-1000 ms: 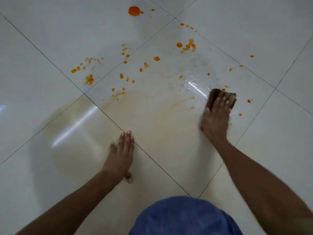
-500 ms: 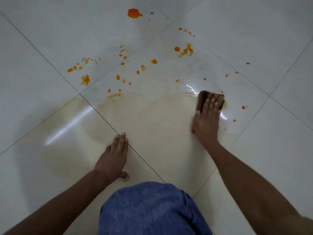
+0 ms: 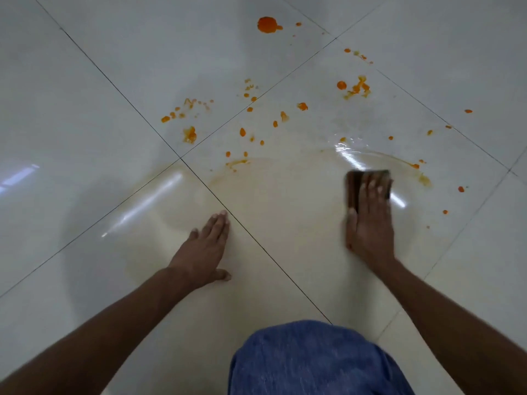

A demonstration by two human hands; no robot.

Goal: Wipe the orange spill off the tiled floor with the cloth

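No containers are on the tiled floor. My right hand lies flat, palm down, fingers extended and close together, pressing the cloth against the floor. The cloth is dark brown, folded to a small pad, and shows beyond my fingertips and along the thumb side; the rest is covered by the hand. It is blurred, so I cannot tell its texture. My left hand is empty, spread flat on the floor with fingers together and thumb out to the side, its fingertips touching a dark grout line that runs diagonally between the two hands. The hands are well apart.

The orange spill remains as scattered drops and smears on the tiles beyond both hands, towards the far edge of the floor in view. The largest blob lies farthest out. More spots lie to the right of the cloth. A pale yellowish wet film covers the tiles around and between my hands, edged by a thin curved line. My blue-clad knee fills the near edge.
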